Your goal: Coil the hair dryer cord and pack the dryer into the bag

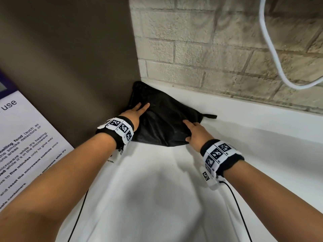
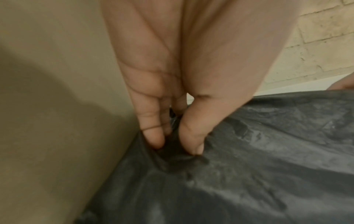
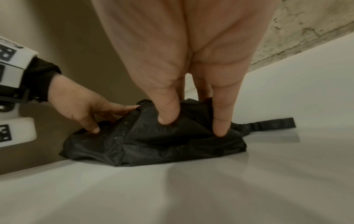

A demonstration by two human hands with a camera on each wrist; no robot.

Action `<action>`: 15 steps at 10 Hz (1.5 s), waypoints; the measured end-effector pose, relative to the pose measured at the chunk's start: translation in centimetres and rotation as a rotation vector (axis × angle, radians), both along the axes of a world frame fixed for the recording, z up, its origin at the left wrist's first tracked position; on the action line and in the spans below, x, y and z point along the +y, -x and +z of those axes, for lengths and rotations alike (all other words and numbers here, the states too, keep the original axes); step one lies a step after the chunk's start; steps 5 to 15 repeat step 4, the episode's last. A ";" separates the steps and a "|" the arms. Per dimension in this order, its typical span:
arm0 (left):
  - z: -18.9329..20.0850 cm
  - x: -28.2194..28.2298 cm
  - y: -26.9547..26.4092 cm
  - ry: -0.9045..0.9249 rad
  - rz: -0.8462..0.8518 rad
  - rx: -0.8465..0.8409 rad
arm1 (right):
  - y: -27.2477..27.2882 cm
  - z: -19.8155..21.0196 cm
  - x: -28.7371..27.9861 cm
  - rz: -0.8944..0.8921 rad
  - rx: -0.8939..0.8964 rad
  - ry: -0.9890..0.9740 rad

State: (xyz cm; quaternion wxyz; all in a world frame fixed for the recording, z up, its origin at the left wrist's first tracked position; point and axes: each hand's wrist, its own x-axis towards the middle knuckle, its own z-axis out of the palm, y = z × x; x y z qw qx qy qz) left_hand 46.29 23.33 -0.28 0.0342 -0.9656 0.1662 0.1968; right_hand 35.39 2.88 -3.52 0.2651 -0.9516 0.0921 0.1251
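A black fabric bag lies bulging in the corner of a white counter. My left hand rests on the bag's left side by the brown panel, fingers stretched out. In the left wrist view its fingertips dig into the fabric. My right hand presses on the bag's near right part with straight fingers sinking into the cloth. A black strap loop sticks out to the right. No hair dryer or dryer cord shows.
A brown panel closes the left side and a pale brick wall the back. A white cable hangs on the wall at upper right. A printed microwave notice is on the left. Thin black wires trail from both wristbands.
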 end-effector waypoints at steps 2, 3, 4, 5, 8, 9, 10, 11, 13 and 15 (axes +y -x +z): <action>-0.3 0.2 0.0 0.038 0.038 -0.005 | 0.9 0.1 -0.2 0.006 0.013 0.022; -0.2 0.6 1.1 0.125 0.052 -0.026 | 2.2 1.0 -0.2 -0.011 -0.013 0.019; -0.5 0.7 3.2 0.216 0.073 -0.069 | 4.2 1.4 -0.1 -0.011 -0.055 0.014; -0.5 0.7 3.2 0.216 0.073 -0.069 | 4.2 1.4 -0.1 -0.011 -0.055 0.014; -0.5 0.7 3.2 0.216 0.073 -0.069 | 4.2 1.4 -0.1 -0.011 -0.055 0.014; -0.5 0.7 3.2 0.216 0.073 -0.069 | 4.2 1.4 -0.1 -0.011 -0.055 0.014; -0.5 0.7 3.2 0.216 0.073 -0.069 | 4.2 1.4 -0.1 -0.011 -0.055 0.014; -0.5 0.7 3.2 0.216 0.073 -0.069 | 4.2 1.4 -0.1 -0.011 -0.055 0.014; -0.5 0.7 3.2 0.216 0.073 -0.069 | 4.2 1.4 -0.1 -0.011 -0.055 0.014; -0.5 0.7 3.2 0.216 0.073 -0.069 | 4.2 1.4 -0.1 -0.011 -0.055 0.014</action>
